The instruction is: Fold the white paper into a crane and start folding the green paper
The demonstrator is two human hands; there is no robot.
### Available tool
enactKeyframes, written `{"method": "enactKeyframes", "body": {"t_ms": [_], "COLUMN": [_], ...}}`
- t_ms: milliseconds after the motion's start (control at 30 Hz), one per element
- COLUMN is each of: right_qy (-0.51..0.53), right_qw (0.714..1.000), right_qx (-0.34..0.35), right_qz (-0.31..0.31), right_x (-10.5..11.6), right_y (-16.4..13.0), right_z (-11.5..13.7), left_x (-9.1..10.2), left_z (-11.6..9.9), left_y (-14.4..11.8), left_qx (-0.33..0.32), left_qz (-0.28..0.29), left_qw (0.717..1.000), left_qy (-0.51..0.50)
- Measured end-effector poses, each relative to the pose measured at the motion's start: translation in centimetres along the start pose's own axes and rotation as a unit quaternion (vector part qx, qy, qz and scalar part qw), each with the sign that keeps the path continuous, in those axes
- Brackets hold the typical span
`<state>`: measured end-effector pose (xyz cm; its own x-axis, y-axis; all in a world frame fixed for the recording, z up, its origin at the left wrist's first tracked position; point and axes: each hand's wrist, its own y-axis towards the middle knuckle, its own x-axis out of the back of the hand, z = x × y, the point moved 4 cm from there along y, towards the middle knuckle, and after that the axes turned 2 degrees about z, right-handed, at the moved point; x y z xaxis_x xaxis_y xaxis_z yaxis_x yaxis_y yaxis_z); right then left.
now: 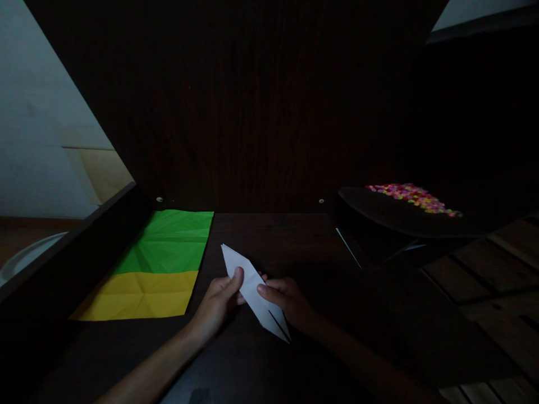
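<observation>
Between both hands is a white folded paper (252,286), long and narrow with pointed ends. It tilts from upper left to lower right, and a dark slit runs along its lower end. My left hand (221,297) grips its left edge, thumb on top and fingers underneath. From the right side, my right hand (288,300) pinches the paper with its thumb on the upper face; the other fingers are mostly hidden behind it. The paper is held above the dark tabletop (269,230).
Left of the hands lie a creased green sheet (177,241) and a yellow sheet (147,294). A dark raised board (80,235) borders the left side. A tall dark panel (252,112) stands behind. At right is a dark curved surface (379,210) with small colourful pieces (415,196).
</observation>
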<state>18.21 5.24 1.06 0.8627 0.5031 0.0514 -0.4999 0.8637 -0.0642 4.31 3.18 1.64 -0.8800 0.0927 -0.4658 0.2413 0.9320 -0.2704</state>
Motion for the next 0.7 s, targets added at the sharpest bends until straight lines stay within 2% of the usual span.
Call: {"method": "enactKeyframes", "body": {"t_ms": [167,433,600,700], "right_qy": [0.024,0.001,0.018,0.025], "right_qw": [1.0,1.0,0.999,0.999], "right_qx": [-0.004,0.024,0.009,-0.007], "right_qz": [0.007,0.01,0.027,0.04], "right_x": [0.12,0.12,-0.09,-0.07], "right_y": [-0.1,0.03,-0.15,-0.36], "right_z": [0.19,0.54,0.57,0.16], "left_x": [-0.13,-0.81,-0.94,-0.55], "left_z": [0.11,0.16,0.36,0.59], "left_y": [0.01,-0.45,-0.33,-0.12], "left_qx": [0.003,0.017,0.037,0.041], "left_qz": [0.008,0.06,0.076,0.065], "left_qw": [1.0,0.997,0.996,0.997], "left_qy": [-0.013,0.041,0.002,-0.03]}}
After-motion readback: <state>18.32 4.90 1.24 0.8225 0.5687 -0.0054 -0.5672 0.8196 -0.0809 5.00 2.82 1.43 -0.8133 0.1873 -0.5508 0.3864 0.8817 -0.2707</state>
